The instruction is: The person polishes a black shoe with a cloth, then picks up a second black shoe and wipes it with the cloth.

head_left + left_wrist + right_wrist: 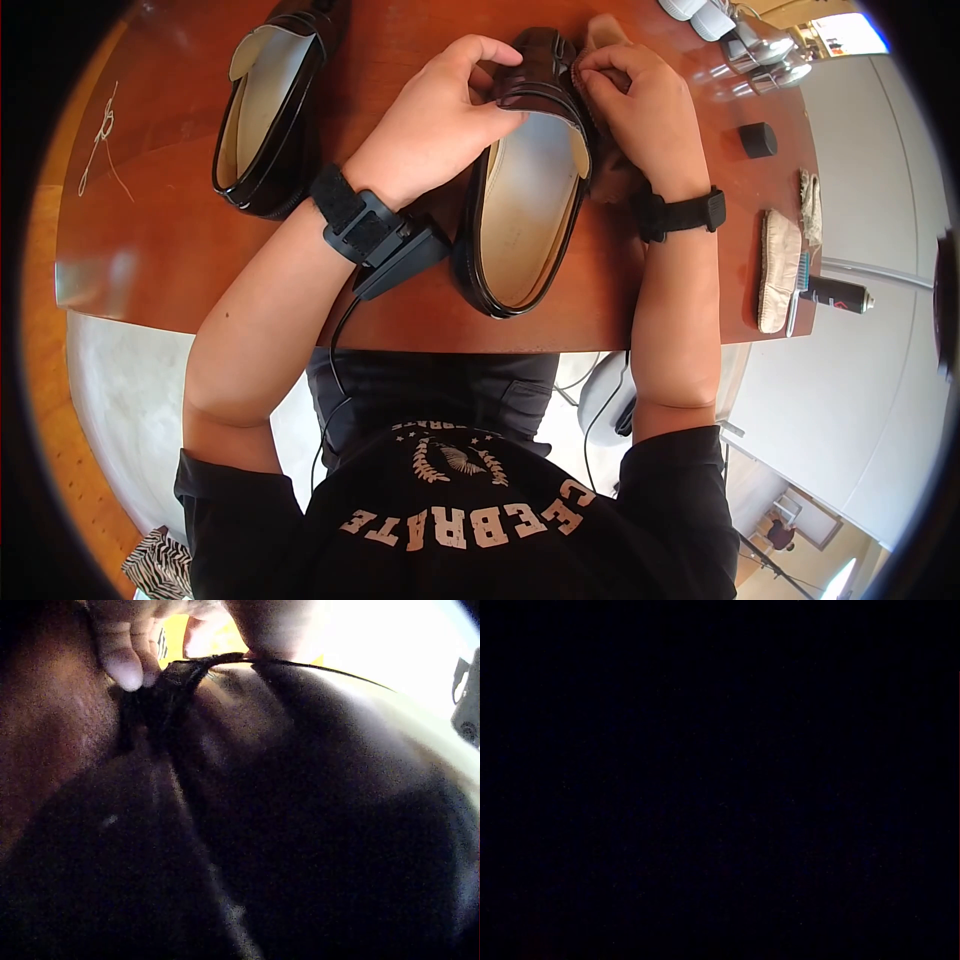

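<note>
A black leather loafer (520,225) with a pale insole lies toe-away in the middle of the table. My left hand (425,125) grips its upper, the thumb at the edge of the opening and the index finger over the vamp. In the left wrist view, fingertips (124,671) press against dark, folded-looking leather. On the loafer's right side, my right hand (650,120) pinches a brown cloth (606,36) with curled fingers, held against the shoe near the toe. Part of the cloth is hidden under that hand. The right wrist view is black.
The other loafer (265,110) lies to the left, beyond a loose string (103,145). Along the right side are a small black block (757,140), a beige pad (779,270), a brush (801,275) and a black spray can (838,294). Metal containers (765,50) stand at the back right.
</note>
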{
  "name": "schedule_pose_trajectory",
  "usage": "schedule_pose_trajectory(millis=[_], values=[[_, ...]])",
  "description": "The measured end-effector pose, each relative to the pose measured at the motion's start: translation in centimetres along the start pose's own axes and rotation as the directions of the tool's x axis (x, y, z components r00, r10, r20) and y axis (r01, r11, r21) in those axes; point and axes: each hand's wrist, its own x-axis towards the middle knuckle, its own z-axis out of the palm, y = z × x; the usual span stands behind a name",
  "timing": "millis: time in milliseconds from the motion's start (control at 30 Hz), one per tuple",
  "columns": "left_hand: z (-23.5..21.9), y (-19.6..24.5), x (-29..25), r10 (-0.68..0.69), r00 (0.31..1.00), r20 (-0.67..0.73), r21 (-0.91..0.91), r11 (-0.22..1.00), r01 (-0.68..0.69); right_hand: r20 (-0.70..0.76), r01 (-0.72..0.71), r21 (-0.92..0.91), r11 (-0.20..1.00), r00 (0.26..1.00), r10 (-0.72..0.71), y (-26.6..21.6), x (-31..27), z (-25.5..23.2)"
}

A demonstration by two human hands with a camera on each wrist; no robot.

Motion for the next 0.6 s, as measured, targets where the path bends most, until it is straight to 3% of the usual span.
schedule_pose_trajectory(millis=[167,367,600], values=[[0.1,0.1,0.0,-0.003,1.0,-0.01,0.036,0.999,0.004,0.01,-0.025,-0.041,0.999,1.0,0.025,-0.3,-0.1,-0.5],[0.1,0.0,-0.1,0.011,1.0,-0.019,0.041,0.999,-0.01,0.074,0.105,0.138,0.985,0.99,-0.116,-1.1,-0.3,-0.7],[0.1,-0.1,0.0,0.011,1.0,-0.012,0.02,1.0,-0.011,0.028,0.084,-0.031,0.996,0.996,-0.084,0.2,-0.1,-0.3]])
